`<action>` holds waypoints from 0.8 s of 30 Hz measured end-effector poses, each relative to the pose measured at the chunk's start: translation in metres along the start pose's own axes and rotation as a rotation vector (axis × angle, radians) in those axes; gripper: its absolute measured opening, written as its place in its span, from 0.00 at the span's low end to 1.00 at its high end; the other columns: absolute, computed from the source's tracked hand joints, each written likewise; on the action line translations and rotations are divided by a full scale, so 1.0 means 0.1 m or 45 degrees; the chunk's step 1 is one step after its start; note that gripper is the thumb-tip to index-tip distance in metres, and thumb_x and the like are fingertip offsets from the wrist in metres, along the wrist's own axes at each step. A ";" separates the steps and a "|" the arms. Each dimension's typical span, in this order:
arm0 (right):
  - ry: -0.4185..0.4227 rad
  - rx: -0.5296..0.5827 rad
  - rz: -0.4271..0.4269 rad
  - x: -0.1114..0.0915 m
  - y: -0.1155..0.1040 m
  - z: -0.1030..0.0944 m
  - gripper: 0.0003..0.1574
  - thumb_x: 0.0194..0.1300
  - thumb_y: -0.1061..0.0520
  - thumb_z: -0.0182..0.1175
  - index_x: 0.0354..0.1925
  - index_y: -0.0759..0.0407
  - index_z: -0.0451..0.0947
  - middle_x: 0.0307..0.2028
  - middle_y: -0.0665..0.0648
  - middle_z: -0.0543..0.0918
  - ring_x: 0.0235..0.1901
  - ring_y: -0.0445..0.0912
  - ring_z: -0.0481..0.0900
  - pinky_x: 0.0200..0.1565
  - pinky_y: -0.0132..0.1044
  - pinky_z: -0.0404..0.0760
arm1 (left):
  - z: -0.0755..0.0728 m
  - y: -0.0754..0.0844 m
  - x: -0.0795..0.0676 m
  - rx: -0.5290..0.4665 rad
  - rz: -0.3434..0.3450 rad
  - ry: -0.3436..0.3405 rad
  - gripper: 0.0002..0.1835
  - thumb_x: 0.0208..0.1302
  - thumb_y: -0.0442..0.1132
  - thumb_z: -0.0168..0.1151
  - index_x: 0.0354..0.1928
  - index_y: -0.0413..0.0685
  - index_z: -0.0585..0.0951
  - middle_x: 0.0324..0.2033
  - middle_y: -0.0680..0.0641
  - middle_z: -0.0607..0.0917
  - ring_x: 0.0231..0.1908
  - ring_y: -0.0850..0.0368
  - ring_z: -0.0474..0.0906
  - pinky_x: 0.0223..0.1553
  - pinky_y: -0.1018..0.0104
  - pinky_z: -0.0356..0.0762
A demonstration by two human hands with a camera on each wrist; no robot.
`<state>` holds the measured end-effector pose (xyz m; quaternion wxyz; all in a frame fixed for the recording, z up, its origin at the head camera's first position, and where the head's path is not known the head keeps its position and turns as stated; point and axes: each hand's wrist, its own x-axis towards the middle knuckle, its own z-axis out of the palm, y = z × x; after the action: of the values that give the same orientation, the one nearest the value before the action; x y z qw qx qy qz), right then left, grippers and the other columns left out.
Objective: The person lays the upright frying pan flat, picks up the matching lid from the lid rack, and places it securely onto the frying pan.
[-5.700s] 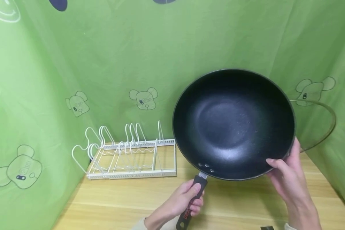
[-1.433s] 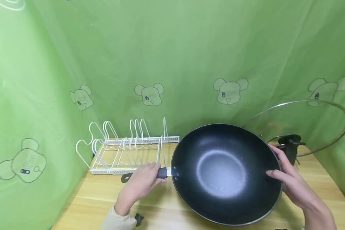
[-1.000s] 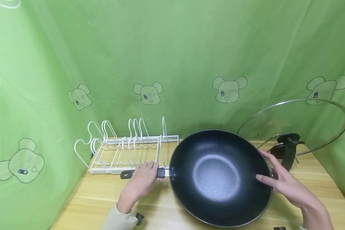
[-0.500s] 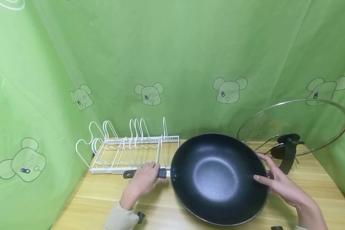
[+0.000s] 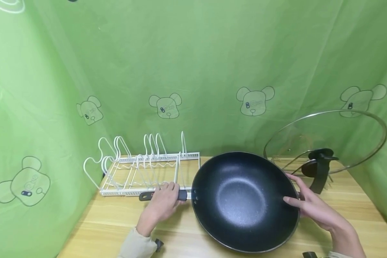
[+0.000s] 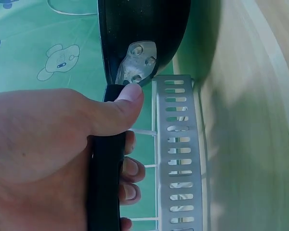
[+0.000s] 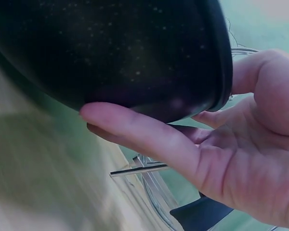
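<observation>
A large black wok (image 5: 242,200) is held low over the table, its inside facing up and toward me. My left hand (image 5: 162,202) grips its black handle (image 6: 107,178), which points left along the front of the white wire rack (image 5: 129,192). In the left wrist view the thumb lies by the riveted metal bracket (image 6: 138,62), fingers wrapped round the handle. On the opposite side my right hand (image 5: 319,211) holds the rim, thumb over the inside. Its other fingers lie against the outer underside (image 7: 135,57).
At the back right, a glass lid with a metal rim (image 5: 313,115) and a black knob (image 5: 322,157) stands tilted on thin wires. White loops rise from the rack at the left. A green curtain (image 5: 206,53) encloses the wooden table (image 5: 106,222).
The wok has come down from a raised, near-upright pose, and its handle has swung left. Lately it has shifted slightly left and lower with my right hand. Both hands keep hold.
</observation>
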<state>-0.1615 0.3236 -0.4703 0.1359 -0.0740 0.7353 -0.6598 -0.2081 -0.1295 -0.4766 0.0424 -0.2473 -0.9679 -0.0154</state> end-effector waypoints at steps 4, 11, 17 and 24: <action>-0.007 -0.009 0.014 -0.01 0.02 -0.01 0.48 0.69 0.61 0.53 0.72 0.47 0.33 0.58 0.89 0.52 0.45 0.67 0.78 0.38 0.59 0.80 | 0.04 0.00 0.01 0.007 -0.011 -0.012 0.25 0.62 0.55 0.59 0.50 0.43 0.73 0.43 0.46 0.77 0.47 0.50 0.73 0.53 0.44 0.70; -0.005 -0.014 0.035 -0.01 0.06 -0.04 0.47 0.70 0.59 0.52 0.73 0.45 0.33 0.57 0.88 0.54 0.44 0.67 0.78 0.39 0.59 0.80 | 0.07 0.01 0.03 0.014 -0.002 0.031 0.25 0.62 0.58 0.58 0.49 0.44 0.74 0.42 0.46 0.77 0.46 0.49 0.73 0.50 0.45 0.70; 0.003 0.018 0.068 0.00 0.08 -0.07 0.46 0.71 0.58 0.50 0.73 0.44 0.33 0.61 0.87 0.47 0.45 0.67 0.78 0.39 0.59 0.79 | 0.09 0.00 0.03 0.004 0.008 0.076 0.30 0.61 0.63 0.56 0.51 0.44 0.73 0.45 0.44 0.78 0.48 0.47 0.74 0.53 0.42 0.68; 0.042 0.023 0.103 0.00 0.08 -0.06 0.45 0.71 0.56 0.50 0.73 0.45 0.35 0.63 0.83 0.47 0.45 0.65 0.78 0.39 0.59 0.80 | 0.08 0.00 0.04 -0.019 0.009 0.035 0.32 0.62 0.63 0.53 0.56 0.44 0.72 0.52 0.41 0.77 0.54 0.44 0.72 0.57 0.35 0.61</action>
<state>-0.1624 0.3308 -0.4779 0.1511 -0.0321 0.7339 -0.6614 -0.2123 -0.1268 -0.4840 0.0538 -0.2509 -0.9662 -0.0257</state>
